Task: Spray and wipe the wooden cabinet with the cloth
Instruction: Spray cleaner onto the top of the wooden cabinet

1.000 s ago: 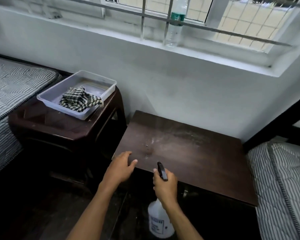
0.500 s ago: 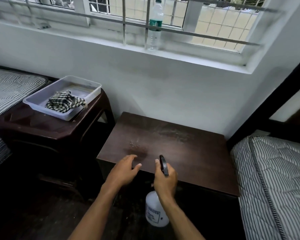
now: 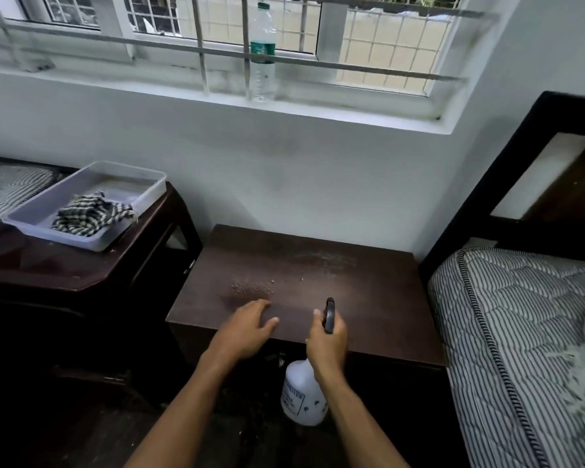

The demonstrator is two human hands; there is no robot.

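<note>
The dark wooden cabinet (image 3: 352, 292) stands against the white wall, its top dusty with wet droplets left of centre. My right hand (image 3: 326, 344) grips the black trigger head of a white spray bottle (image 3: 301, 396), which hangs in front of the cabinet's near edge with the nozzle toward the top. My left hand (image 3: 245, 327) rests flat, fingers spread, on the cabinet's front edge beside the wet patch. A black-and-white checked cloth (image 3: 93, 214) lies crumpled in a white plastic tray (image 3: 139, 177) on the side table to the left.
A dark glossy side table (image 3: 65, 268) carries the tray on the left. Striped mattresses lie at far left (image 3: 4, 190) and at right (image 3: 527, 332), the latter with a dark headboard (image 3: 527, 157). A clear water bottle (image 3: 262, 52) stands on the barred window sill.
The view has tilted up and shifted, so more window shows. Both hands keep their places at the cabinet's front edge. The droplet patch on the top looks a little wider.
</note>
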